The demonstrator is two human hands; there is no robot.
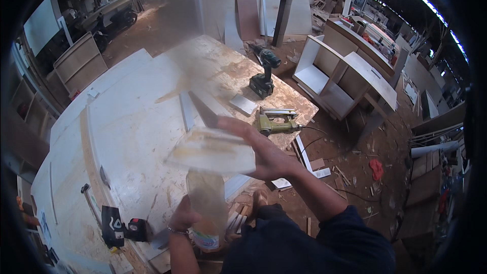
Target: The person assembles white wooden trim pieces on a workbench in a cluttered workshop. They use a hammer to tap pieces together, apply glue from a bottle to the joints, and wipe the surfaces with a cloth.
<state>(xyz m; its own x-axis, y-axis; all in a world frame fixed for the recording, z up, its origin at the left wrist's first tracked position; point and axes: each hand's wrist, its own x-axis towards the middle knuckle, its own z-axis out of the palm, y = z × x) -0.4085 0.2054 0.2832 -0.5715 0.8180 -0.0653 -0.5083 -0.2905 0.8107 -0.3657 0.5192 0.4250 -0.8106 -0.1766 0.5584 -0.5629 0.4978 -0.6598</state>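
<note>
My right hand [266,149] is closed on the right end of a short whitish board [215,155], which has yellow-brown smears and is blurred by motion. Just below it, my left hand [183,217] is wrapped round a cloudy, yellowish plastic bottle [205,193] with a coloured label at its lower end. The board hides the bottle's upper end. Beyond my right hand, a green nail gun [276,123] with a hose lies at the table corner. A dark cordless drill [263,71] stands behind it, near a small white block [243,105].
A large pale worktable [127,122] carries a hammer [91,203], a black tape measure [138,230] and a black pouch [112,226] at near left. Right of it, a white-and-brown cabinet frame [335,78] stands on the floor among wood scraps and a red cloth [376,169].
</note>
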